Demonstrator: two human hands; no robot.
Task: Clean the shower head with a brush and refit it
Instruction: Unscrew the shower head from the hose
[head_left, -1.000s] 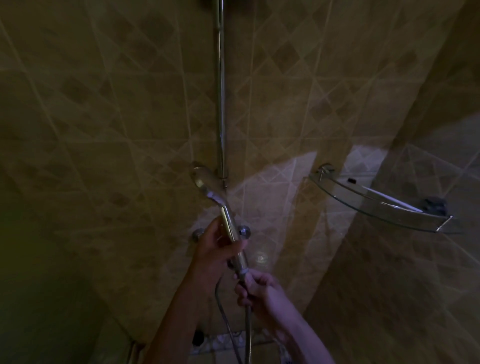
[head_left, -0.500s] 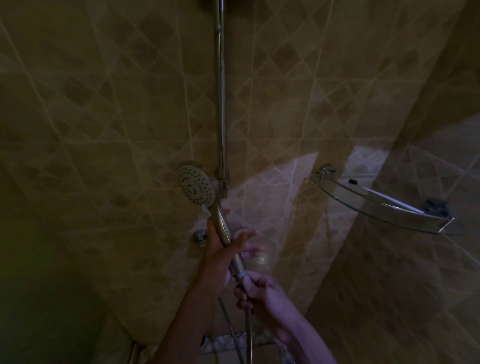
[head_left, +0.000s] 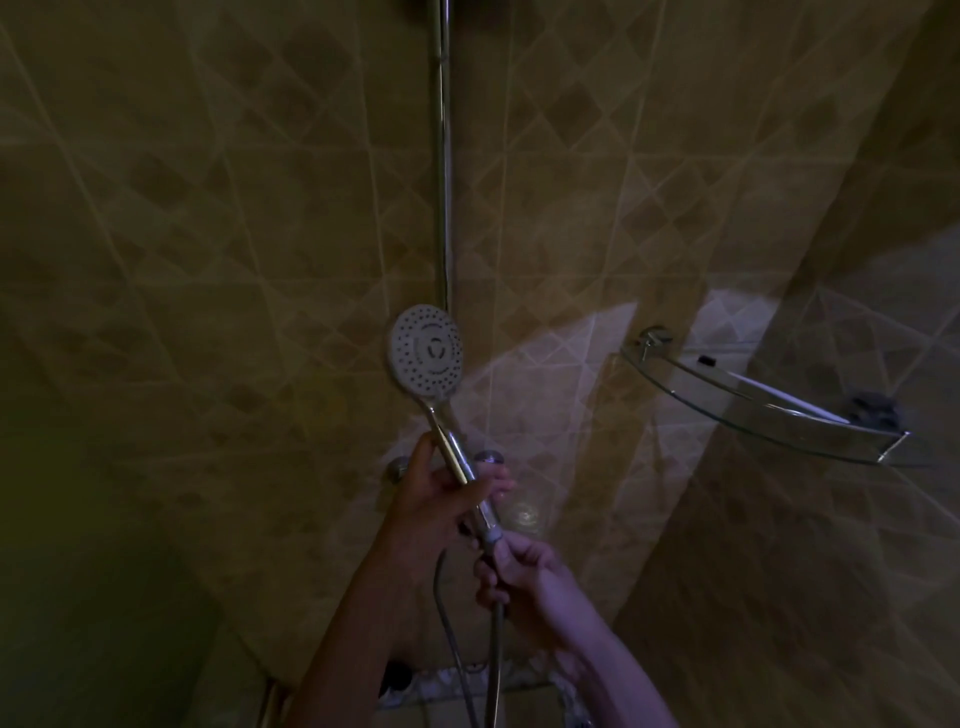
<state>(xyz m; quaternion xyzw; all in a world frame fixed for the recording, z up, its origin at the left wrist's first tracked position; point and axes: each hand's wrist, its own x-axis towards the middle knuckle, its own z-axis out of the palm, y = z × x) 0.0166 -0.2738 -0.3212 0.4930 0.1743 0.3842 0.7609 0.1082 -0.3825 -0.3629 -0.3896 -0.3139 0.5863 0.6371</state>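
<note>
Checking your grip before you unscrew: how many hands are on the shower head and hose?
2: left hand grips the shower head handle; right hand grips the hose connector just below.

— What do we count here?
— We count one shower head (head_left: 426, 353), one hose (head_left: 496, 665), one upright rail (head_left: 444, 156), one glass corner shelf (head_left: 769, 415).
— And hands?
— We count two: left hand (head_left: 436, 499), right hand (head_left: 524, 577). Two round wall fittings (head_left: 397, 467) as well.

The round shower head (head_left: 426, 356) has a shiny metal handle. The curved corner shelf (head_left: 748, 410) is clear, smooth glass.
</note>
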